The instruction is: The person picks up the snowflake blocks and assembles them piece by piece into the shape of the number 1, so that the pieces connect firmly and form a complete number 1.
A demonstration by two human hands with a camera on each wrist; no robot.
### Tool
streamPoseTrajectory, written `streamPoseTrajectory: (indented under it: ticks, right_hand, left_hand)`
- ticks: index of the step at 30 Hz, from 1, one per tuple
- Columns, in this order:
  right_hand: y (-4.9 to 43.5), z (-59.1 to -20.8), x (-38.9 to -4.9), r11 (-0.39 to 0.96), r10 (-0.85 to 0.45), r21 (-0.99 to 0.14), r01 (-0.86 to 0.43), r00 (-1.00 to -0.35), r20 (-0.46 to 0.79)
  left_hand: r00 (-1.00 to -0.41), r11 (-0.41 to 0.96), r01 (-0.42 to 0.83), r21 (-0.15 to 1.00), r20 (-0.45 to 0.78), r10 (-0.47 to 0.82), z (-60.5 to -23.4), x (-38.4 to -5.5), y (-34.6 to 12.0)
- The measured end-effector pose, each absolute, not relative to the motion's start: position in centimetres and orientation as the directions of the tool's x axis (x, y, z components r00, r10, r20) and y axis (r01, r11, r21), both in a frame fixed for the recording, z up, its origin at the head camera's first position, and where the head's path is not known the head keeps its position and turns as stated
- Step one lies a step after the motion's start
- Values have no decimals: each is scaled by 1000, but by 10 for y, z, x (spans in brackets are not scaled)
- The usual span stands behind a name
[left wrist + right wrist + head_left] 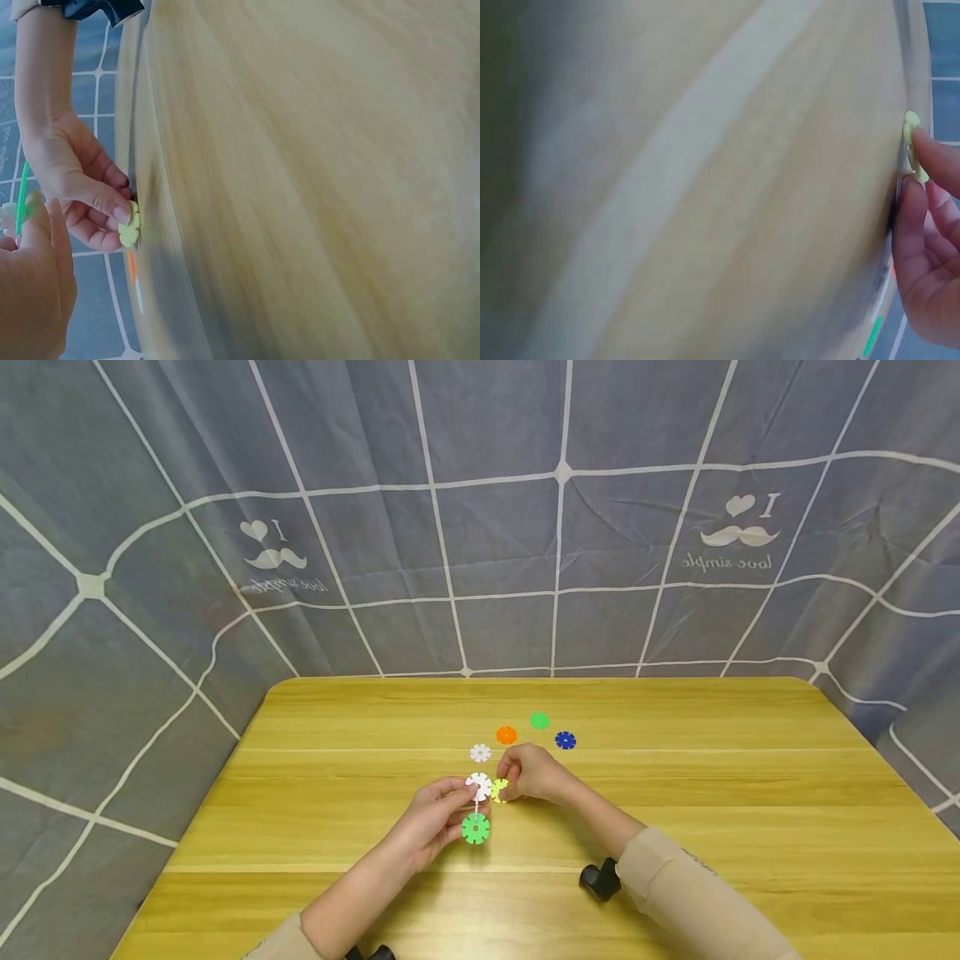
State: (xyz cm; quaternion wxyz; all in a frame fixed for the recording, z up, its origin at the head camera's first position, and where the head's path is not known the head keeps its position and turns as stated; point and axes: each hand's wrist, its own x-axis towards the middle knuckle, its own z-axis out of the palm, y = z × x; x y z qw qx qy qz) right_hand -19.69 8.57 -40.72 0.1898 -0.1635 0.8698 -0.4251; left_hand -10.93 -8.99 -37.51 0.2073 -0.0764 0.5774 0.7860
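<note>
My left hand point(467, 803) grips a small assembly over the wooden table point(315, 777): a white notched disc point(478, 786) joined to a green notched disc point(476, 829) below it. Right beside it, my right hand point(508, 777) pinches a yellow notched disc point(500, 791) that sits against the white one. In the left wrist view the right hand point(112, 214) holds the yellow disc point(130, 225) between thumb and finger, and the green disc point(22, 191) shows edge-on above my left hand point(34, 247). The right wrist view shows the yellow disc point(912, 142) at my fingertips point(930, 161).
Several loose discs lie just beyond the hands: white point(480, 752), orange point(506, 735), green point(539, 721) and blue point(566, 741). A grey cloth with white lines point(480, 527) hangs behind and beside the table.
</note>
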Motion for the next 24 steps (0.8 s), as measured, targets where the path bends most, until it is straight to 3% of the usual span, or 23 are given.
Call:
streamPoseTrajectory:
  ticks: [8,16,24]
  right_hand:
    - [99,-407,-197,469,-444,-883,22,-859,-256]
    - [113,-390,-198,342,-515,-939,39,-828,-222]
    - [115,-373,-194,232,-517,-972,37,-842,-155]
  left_hand:
    - [-900,-246,-412,878,-349,260,-374,-110,-86]
    - [-888,-234,-427,874,-356,291,-370,-110,-81]
    - [-890,-231,-422,877,-352,291,-373,-109,-80]
